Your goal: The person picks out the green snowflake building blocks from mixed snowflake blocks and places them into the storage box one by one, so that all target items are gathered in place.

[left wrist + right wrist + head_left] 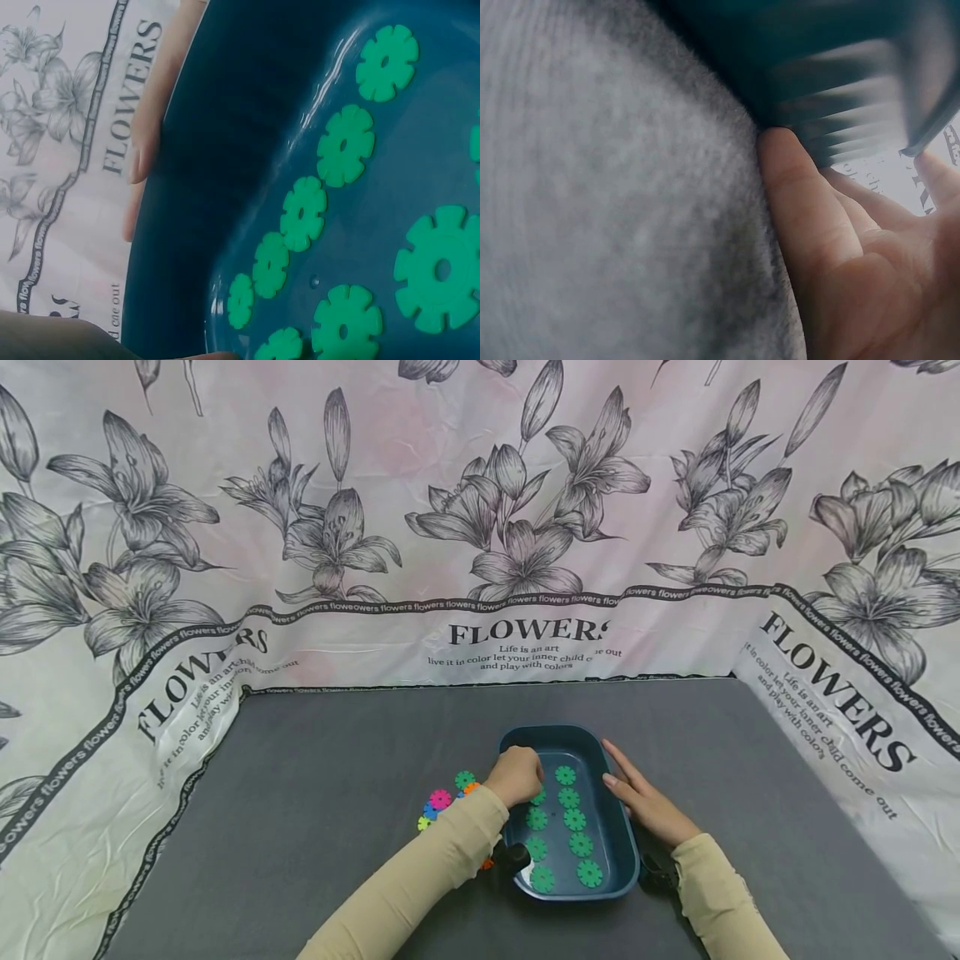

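A dark blue tray (626,860) holds green flower-shaped discs (345,145) in two rough columns. My left hand (516,775) reaches over its far left part with the fingers bent down. Those fingertips are hidden, so whether they pinch a disc cannot be seen. Just below that hand lies a partly covered green disc (538,796). Along the tray's right side my right hand (651,802) rests with fingers extended. In the right wrist view, its fingers (795,176) touch the tray's outer wall (817,82).
Left of the tray lies a pile of discs, with a pink disc (440,799), a yellow disc (423,823) and a green disc (465,779) showing; my left forearm covers part of it. A grey cloth (337,760) covers the table. Flower-printed fabric (360,643) hangs behind.
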Action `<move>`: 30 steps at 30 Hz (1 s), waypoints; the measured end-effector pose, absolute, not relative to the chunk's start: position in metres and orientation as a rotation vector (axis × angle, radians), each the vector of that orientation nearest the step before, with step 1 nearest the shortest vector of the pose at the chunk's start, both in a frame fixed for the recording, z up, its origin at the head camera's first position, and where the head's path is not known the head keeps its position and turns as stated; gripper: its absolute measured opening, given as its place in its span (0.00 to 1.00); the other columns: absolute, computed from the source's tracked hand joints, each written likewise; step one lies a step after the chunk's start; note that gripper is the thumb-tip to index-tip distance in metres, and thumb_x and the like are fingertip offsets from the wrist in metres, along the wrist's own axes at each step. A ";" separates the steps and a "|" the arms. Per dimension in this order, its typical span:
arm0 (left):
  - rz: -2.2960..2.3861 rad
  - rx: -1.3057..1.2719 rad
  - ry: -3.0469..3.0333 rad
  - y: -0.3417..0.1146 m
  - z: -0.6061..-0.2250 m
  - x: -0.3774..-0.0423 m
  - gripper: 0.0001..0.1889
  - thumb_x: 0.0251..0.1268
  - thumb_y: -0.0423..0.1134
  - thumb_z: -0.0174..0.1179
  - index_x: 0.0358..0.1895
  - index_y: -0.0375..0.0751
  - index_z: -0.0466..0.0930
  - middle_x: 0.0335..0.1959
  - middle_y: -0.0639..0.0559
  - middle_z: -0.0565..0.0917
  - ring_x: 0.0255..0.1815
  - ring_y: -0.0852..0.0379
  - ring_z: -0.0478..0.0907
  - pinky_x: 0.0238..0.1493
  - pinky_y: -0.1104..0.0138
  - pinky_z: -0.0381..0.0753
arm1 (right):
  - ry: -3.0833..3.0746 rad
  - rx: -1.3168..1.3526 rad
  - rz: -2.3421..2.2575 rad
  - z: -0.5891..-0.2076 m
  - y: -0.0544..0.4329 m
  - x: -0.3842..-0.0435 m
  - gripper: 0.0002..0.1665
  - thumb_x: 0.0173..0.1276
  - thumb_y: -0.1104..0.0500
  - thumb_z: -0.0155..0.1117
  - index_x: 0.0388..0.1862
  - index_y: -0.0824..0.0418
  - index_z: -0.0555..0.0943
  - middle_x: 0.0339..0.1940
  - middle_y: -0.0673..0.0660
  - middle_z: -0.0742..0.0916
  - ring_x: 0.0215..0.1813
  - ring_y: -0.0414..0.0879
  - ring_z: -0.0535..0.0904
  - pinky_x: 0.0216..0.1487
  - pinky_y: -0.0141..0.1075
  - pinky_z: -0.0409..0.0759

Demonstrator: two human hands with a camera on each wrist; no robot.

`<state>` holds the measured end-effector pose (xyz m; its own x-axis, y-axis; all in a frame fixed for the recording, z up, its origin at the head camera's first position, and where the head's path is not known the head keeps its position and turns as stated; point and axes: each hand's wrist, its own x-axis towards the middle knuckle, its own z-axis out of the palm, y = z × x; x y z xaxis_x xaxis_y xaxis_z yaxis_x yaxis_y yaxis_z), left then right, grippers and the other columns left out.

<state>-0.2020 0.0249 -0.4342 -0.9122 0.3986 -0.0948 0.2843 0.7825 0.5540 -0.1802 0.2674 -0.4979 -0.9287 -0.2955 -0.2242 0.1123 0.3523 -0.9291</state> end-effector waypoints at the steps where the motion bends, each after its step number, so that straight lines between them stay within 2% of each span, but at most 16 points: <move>1: 0.818 0.537 2.766 0.025 -0.434 -0.202 0.07 0.54 0.23 0.62 0.32 0.35 0.88 0.36 0.45 0.87 0.20 0.60 0.73 0.23 0.73 0.71 | 2.266 -0.158 -1.598 -0.498 0.267 -0.180 0.37 0.75 0.42 0.47 0.75 0.27 0.42 0.80 0.55 0.46 0.77 0.66 0.46 0.62 0.69 0.60; 2: 0.816 0.537 2.771 0.024 -0.434 -0.202 0.07 0.53 0.23 0.62 0.32 0.35 0.88 0.35 0.46 0.87 0.19 0.61 0.71 0.23 0.74 0.71 | 2.267 -0.154 -1.596 -0.498 0.267 -0.180 0.37 0.75 0.42 0.47 0.75 0.26 0.42 0.80 0.55 0.46 0.76 0.66 0.47 0.62 0.69 0.61; 4: 0.822 0.534 2.775 0.024 -0.435 -0.201 0.07 0.53 0.23 0.62 0.25 0.35 0.87 0.24 0.50 0.84 0.15 0.63 0.64 0.19 0.75 0.65 | 2.262 -0.146 -1.592 -0.499 0.266 -0.180 0.36 0.75 0.42 0.47 0.74 0.24 0.42 0.80 0.57 0.46 0.76 0.67 0.48 0.62 0.68 0.62; 7: 0.824 0.538 2.782 0.024 -0.434 -0.198 0.20 0.54 0.23 0.60 0.07 0.39 0.72 0.08 0.56 0.63 0.12 0.64 0.47 0.15 0.75 0.50 | 2.247 -0.134 -1.592 -0.499 0.265 -0.179 0.35 0.76 0.42 0.47 0.73 0.21 0.43 0.79 0.58 0.47 0.76 0.67 0.49 0.61 0.67 0.63; 9: 0.828 0.554 2.783 0.023 -0.433 -0.196 0.28 0.54 0.22 0.59 0.03 0.44 0.57 0.07 0.57 0.48 0.13 0.62 0.39 0.15 0.73 0.43 | 2.248 -0.135 -1.591 -0.500 0.265 -0.179 0.35 0.76 0.42 0.47 0.73 0.21 0.43 0.79 0.59 0.47 0.76 0.67 0.48 0.62 0.67 0.62; 11: 0.830 0.572 2.788 0.023 -0.432 -0.194 0.31 0.55 0.23 0.59 0.04 0.47 0.51 0.08 0.58 0.44 0.13 0.63 0.36 0.15 0.73 0.41 | 2.248 -0.141 -1.593 -0.499 0.265 -0.179 0.35 0.76 0.42 0.46 0.73 0.22 0.43 0.79 0.58 0.46 0.76 0.67 0.47 0.62 0.68 0.61; 13: 0.866 0.583 2.795 0.021 -0.430 -0.193 0.29 0.54 0.22 0.59 0.03 0.46 0.55 0.07 0.59 0.47 0.12 0.63 0.39 0.16 0.73 0.45 | 2.259 -0.149 -1.592 -0.499 0.266 -0.180 0.36 0.76 0.42 0.46 0.74 0.23 0.43 0.79 0.58 0.46 0.76 0.66 0.46 0.63 0.69 0.58; 15: 0.943 0.582 2.788 0.017 -0.428 -0.193 0.20 0.55 0.22 0.58 0.07 0.40 0.70 0.07 0.57 0.64 0.11 0.64 0.50 0.17 0.74 0.53 | 2.265 -0.159 -1.585 -0.499 0.268 -0.179 0.36 0.76 0.42 0.46 0.74 0.24 0.42 0.79 0.60 0.46 0.76 0.67 0.46 0.63 0.70 0.57; 17: 1.036 0.567 2.782 0.009 -0.426 -0.193 0.11 0.58 0.24 0.58 0.20 0.37 0.82 0.16 0.53 0.77 0.15 0.63 0.63 0.20 0.73 0.62 | 2.271 -0.163 -1.578 -0.499 0.269 -0.178 0.36 0.76 0.43 0.46 0.74 0.24 0.42 0.79 0.62 0.47 0.76 0.68 0.48 0.63 0.70 0.58; 19: 1.218 0.501 2.715 -0.005 -0.424 -0.192 0.07 0.63 0.28 0.58 0.35 0.38 0.86 0.29 0.49 0.85 0.23 0.61 0.75 0.24 0.72 0.73 | 2.278 -0.171 -1.569 -0.500 0.269 -0.177 0.36 0.77 0.43 0.45 0.75 0.26 0.41 0.79 0.63 0.47 0.75 0.69 0.49 0.62 0.69 0.60; 20: 1.302 0.455 2.674 -0.014 -0.423 -0.192 0.08 0.65 0.30 0.57 0.40 0.39 0.86 0.33 0.47 0.86 0.26 0.59 0.78 0.27 0.69 0.77 | 2.278 -0.173 -1.568 -0.501 0.268 -0.177 0.37 0.77 0.44 0.46 0.75 0.27 0.41 0.78 0.64 0.48 0.74 0.70 0.51 0.61 0.68 0.62; 22: 1.470 0.338 2.610 -0.034 -0.425 -0.195 0.07 0.68 0.34 0.57 0.41 0.41 0.85 0.31 0.46 0.85 0.28 0.54 0.81 0.31 0.63 0.82 | 2.271 -0.177 -1.573 -0.502 0.267 -0.176 0.37 0.77 0.44 0.46 0.76 0.28 0.41 0.78 0.65 0.49 0.74 0.70 0.53 0.60 0.66 0.66; 25: 1.607 0.161 2.609 -0.065 -0.433 -0.200 0.07 0.69 0.35 0.57 0.43 0.40 0.84 0.32 0.44 0.85 0.31 0.48 0.83 0.33 0.58 0.83 | 2.264 -0.179 -1.584 -0.502 0.266 -0.176 0.37 0.77 0.45 0.46 0.76 0.29 0.41 0.78 0.66 0.49 0.73 0.70 0.54 0.59 0.65 0.68; 27: 1.558 0.103 2.703 -0.081 -0.442 -0.205 0.07 0.68 0.35 0.57 0.42 0.39 0.84 0.33 0.45 0.84 0.31 0.48 0.81 0.34 0.60 0.81 | 2.256 -0.169 -1.589 -0.501 0.267 -0.176 0.36 0.77 0.44 0.46 0.75 0.27 0.42 0.78 0.64 0.48 0.74 0.69 0.53 0.60 0.65 0.67; 30: 1.372 0.087 2.823 -0.096 -0.458 -0.210 0.08 0.66 0.35 0.59 0.43 0.39 0.84 0.35 0.48 0.83 0.31 0.54 0.77 0.32 0.63 0.77 | 2.268 -0.171 -1.578 -0.499 0.267 -0.177 0.36 0.76 0.43 0.45 0.75 0.25 0.42 0.79 0.60 0.46 0.75 0.68 0.49 0.61 0.68 0.63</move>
<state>-0.2101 -0.0964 -0.4579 -0.9985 0.0508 0.0226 0.0491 0.6167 0.7857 -0.1767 0.2674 -0.4985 -0.9236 -0.3058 -0.2309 0.1102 0.3651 -0.9244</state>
